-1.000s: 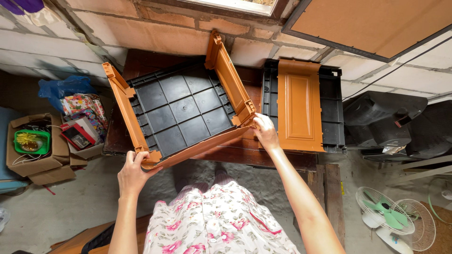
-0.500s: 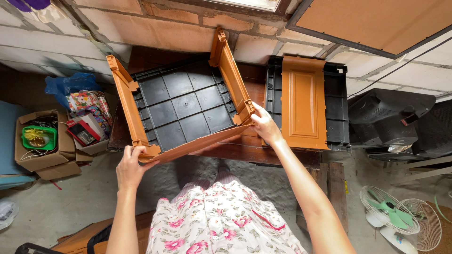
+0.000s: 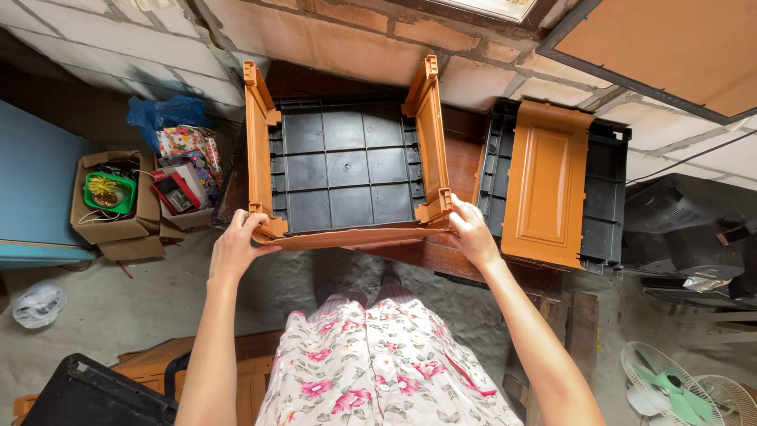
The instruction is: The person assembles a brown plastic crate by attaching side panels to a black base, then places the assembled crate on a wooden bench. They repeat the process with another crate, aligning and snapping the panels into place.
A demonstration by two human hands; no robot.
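L hand (image 3: 234,246) & R hand (image 3: 470,230) both gripping front corners of orange-black plastic cabinet frame (image 3: 345,170), beside orange door panel (image 3: 546,181).

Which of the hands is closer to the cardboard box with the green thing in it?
Left. The left hand grips the orange panel's near corner, just right of the cardboard box. The right hand holds the opposite corner, much farther away.

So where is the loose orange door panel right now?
In the head view the orange door panel lies flat on a black plastic panel to the right of the half-built cabinet, just beyond the right hand and close to the brick wall.
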